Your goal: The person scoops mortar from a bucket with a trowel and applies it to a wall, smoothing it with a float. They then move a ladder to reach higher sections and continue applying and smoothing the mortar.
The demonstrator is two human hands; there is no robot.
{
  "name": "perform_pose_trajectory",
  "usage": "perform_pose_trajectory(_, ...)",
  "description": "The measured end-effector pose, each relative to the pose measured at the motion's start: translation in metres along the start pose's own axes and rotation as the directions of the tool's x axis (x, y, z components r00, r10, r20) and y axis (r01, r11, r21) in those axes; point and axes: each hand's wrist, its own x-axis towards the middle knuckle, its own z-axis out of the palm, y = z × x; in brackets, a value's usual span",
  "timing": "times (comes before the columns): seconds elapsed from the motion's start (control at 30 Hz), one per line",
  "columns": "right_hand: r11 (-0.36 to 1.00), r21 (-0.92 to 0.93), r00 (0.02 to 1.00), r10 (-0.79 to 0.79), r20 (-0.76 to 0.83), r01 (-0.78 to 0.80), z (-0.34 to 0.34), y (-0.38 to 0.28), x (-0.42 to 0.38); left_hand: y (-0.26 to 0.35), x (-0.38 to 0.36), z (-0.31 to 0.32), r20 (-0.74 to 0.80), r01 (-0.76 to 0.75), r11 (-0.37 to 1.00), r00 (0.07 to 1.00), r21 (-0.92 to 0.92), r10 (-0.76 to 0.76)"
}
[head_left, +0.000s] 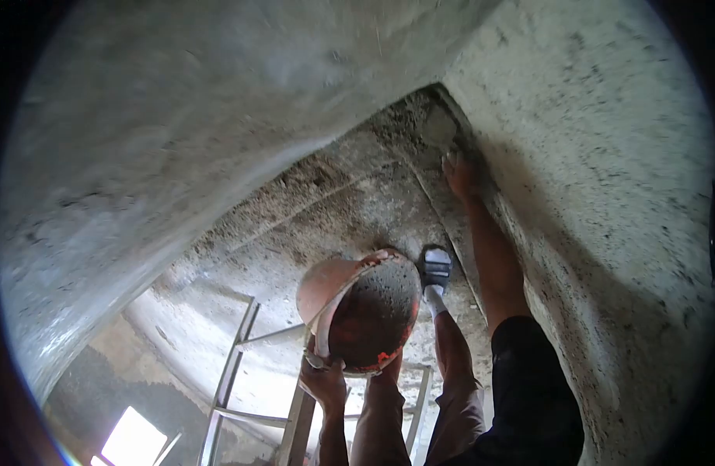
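By a metal frame (235,359), left hand (324,380) grips bucket (365,314) (crusted).

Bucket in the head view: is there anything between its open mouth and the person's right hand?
Nothing visible blocks the space between the bucket and the right hand. A foot shows just beside the bucket's rim, but it appears farther from the camera, so it is probably out of the way.

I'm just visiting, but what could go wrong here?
The bucket, tilted and apparently held near its rim by the left hand alone, might slip or spill. If dropped, it could hit the sandal-clad foot that shows beside it. The right hand, reaching close to the rough wall, might get scraped.
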Motion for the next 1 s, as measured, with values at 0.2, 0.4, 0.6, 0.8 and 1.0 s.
perform_pose_trajectory(0.2,0.967,0.247,0.997,0.074,-0.017,-0.067,-0.057,-0.02,-0.066,0.018,-0.013,-0.04,-0.021,0.014,0.993,1.0,-0.12,-0.016)
perform_pose_trajectory(0.4,0.95,0.222,0.919,0.126,0.374,-0.22,-0.269,-0.095,-0.113,0.058,-0.037,-0.116,-0.242,-0.327,0.944,0.92,-0.037,0.309)
perform_pose_trajectory(0.6,0.98,0.011,0.97,0.195,0.143,-0.199,-0.462,-0.181,-0.141,0.038,-0.019,-0.15,-0.185,-0.41,0.871,0.91,-0.271,0.37)
perform_pose_trajectory(0.8,0.842,0.529,0.993,-0.121,-0.013,0.109,-0.702,-0.242,-0.106,0.089,-0.029,-0.254,-0.3,-0.548,0.694,0.837,-0.467,0.458)
perform_pose_trajectory(1.0,0.762,0.637,0.99,0.04,0.132,-0.116,-0.94,-0.314,-0.113,0.101,-0.041,-0.3,-0.438,-0.628,0.635,0.775,-0.45,0.456)
